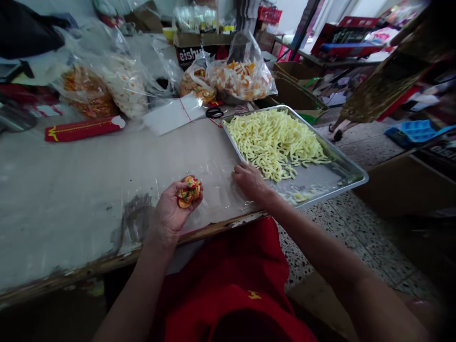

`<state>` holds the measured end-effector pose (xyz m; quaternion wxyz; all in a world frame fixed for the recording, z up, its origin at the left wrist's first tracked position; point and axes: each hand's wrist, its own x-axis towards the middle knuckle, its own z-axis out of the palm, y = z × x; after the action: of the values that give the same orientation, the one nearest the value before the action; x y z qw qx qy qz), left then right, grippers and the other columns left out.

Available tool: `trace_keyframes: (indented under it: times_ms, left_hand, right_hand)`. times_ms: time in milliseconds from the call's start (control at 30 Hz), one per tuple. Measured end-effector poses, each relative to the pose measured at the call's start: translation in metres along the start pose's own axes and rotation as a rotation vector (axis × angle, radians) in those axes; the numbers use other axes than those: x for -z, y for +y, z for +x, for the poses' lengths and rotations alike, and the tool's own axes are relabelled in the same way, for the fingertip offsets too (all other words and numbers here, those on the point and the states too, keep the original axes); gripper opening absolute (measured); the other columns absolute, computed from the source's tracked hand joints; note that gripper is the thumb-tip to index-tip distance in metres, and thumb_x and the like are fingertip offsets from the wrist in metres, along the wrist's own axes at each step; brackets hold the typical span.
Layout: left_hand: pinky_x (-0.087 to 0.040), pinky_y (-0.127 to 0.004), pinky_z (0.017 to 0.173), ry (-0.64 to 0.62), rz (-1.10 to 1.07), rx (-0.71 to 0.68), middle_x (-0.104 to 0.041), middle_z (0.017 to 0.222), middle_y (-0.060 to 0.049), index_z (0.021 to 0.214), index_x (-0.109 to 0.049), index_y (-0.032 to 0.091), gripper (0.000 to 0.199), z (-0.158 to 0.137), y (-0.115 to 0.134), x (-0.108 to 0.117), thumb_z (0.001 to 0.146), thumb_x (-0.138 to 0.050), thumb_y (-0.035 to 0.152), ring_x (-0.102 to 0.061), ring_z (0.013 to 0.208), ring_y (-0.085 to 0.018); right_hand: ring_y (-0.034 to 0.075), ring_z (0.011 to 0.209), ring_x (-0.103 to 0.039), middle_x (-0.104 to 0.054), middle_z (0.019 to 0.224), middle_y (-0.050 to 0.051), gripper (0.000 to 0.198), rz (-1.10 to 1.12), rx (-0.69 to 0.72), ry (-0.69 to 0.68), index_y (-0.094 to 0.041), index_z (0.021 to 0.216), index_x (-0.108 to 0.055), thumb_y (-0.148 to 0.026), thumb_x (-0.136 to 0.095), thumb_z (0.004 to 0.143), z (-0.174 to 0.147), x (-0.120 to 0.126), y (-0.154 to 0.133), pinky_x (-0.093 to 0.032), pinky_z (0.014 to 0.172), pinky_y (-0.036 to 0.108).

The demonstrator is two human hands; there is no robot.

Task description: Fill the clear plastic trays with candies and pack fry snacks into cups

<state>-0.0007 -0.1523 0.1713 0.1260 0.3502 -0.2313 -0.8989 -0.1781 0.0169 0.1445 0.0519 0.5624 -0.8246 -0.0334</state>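
Several small pizza-like pieces, orange-edged with red and green topping, lie bunched in my left hand. Its fingers curl around them, palm up, above the table's front part. My right hand is closed at the near left edge of a metal tray. Its fingertips pinch at thin clear plastic bags lying flat on the table; the exact grip is partly hidden. Pale yellow, fry-like strips are heaped in the tray.
Clear bags of orange pieces, whitish pieces and orange-white pieces line the back. A red flat carton, a white card and black scissors lie before them. The tray overhangs the table's right side. Another person is at the right.
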Motion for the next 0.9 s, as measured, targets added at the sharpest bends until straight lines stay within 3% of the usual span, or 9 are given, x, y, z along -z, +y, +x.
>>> trace_keyframes:
  times_ms: [167, 267, 333, 400, 533, 633, 767, 900]
  left_hand:
    - [-0.062, -0.028, 0.069, -0.037, 0.057, -0.016, -0.071, 0.093, -0.007, 0.104, -0.065, 0.015, 0.032, 0.008, -0.006, 0.000, 0.075, -0.059, 0.001, -0.073, 0.082, -0.019]
    - [-0.061, -0.027, 0.070, -0.078, 0.145, -0.075, -0.071, 0.097, -0.006, 0.109, -0.065, 0.019, 0.039, 0.010, -0.013, 0.000, 0.074, -0.067, 0.001, -0.073, 0.084, -0.019]
    - [-0.061, -0.027, 0.072, -0.114, 0.198, -0.133, -0.071, 0.100, -0.005, 0.110, -0.065, 0.020, 0.040, 0.009, -0.018, -0.001, 0.074, -0.072, 0.004, -0.073, 0.087, -0.019]
    - [-0.060, -0.027, 0.072, -0.148, 0.242, -0.172, -0.070, 0.101, -0.005, 0.110, -0.066, 0.020, 0.040, 0.006, -0.023, -0.003, 0.073, -0.075, 0.007, -0.073, 0.088, -0.018]
    - [-0.059, -0.026, 0.070, -0.167, 0.328, -0.182, -0.069, 0.097, -0.003, 0.104, -0.069, 0.020, 0.038, -0.007, -0.031, -0.002, 0.069, -0.080, 0.010, -0.070, 0.080, -0.015]
    - [-0.058, -0.024, 0.067, -0.113, 0.384, -0.149, -0.071, 0.098, -0.005, 0.102, -0.069, 0.019, 0.039, -0.021, -0.031, 0.009, 0.066, -0.084, 0.014, -0.070, 0.080, -0.016]
    - [-0.056, -0.021, 0.062, -0.006, 0.384, -0.103, -0.073, 0.099, -0.008, 0.105, -0.069, 0.018, 0.039, -0.033, -0.019, 0.029, 0.069, -0.084, 0.021, -0.070, 0.077, -0.015]
    - [-0.051, -0.017, 0.051, -0.025, 0.371, -0.149, -0.074, 0.094, -0.010, 0.103, -0.068, 0.017, 0.033, -0.030, -0.001, 0.042, 0.076, -0.080, 0.031, -0.069, 0.069, -0.014]
  right_hand:
    - [0.026, 0.102, -0.059, -0.074, 0.098, 0.010, 0.017, 0.115, -0.025, -0.039, -0.017, 0.096, -0.078, -0.011, -0.062, 0.092, -0.007, -0.001, 0.008, -0.041, 0.088, 0.035]
    - [0.021, 0.096, -0.064, -0.076, 0.104, 0.006, 0.025, 0.365, -0.179, 0.110, -0.021, 0.108, -0.078, -0.011, -0.060, 0.093, -0.008, 0.005, 0.007, -0.044, 0.085, 0.031]
    - [0.019, 0.088, -0.067, -0.077, 0.100, 0.005, 0.021, 0.585, -0.330, 0.270, -0.019, 0.110, -0.077, -0.022, -0.061, 0.097, -0.007, 0.011, -0.009, -0.047, 0.079, 0.030]
    - [0.018, 0.077, -0.068, -0.077, 0.090, 0.005, 0.023, 0.825, -0.408, 0.343, -0.018, 0.107, -0.077, -0.035, -0.065, 0.097, -0.005, 0.016, -0.034, -0.048, 0.071, 0.029]
    - [0.016, 0.070, -0.067, -0.075, 0.080, 0.004, 0.022, 1.259, -0.386, 0.318, -0.018, 0.089, -0.077, -0.040, -0.072, 0.089, -0.007, 0.017, -0.078, -0.050, 0.065, 0.028]
    - [0.015, 0.068, -0.065, -0.076, 0.078, 0.004, 0.020, 1.463, -0.410, 0.314, -0.018, 0.083, -0.076, -0.038, -0.075, 0.085, -0.018, 0.013, -0.082, -0.051, 0.064, 0.028]
    - [0.013, 0.060, -0.062, -0.076, 0.079, 0.006, 0.026, 1.520, -0.498, 0.309, -0.016, 0.096, -0.075, -0.038, -0.077, 0.081, -0.013, 0.011, -0.054, -0.047, 0.055, 0.025]
    - [0.013, 0.058, -0.063, -0.075, 0.072, 0.005, 0.021, 1.293, -0.462, 0.183, -0.014, 0.088, -0.075, -0.031, -0.079, 0.077, 0.034, 0.006, -0.039, -0.043, 0.052, 0.024]
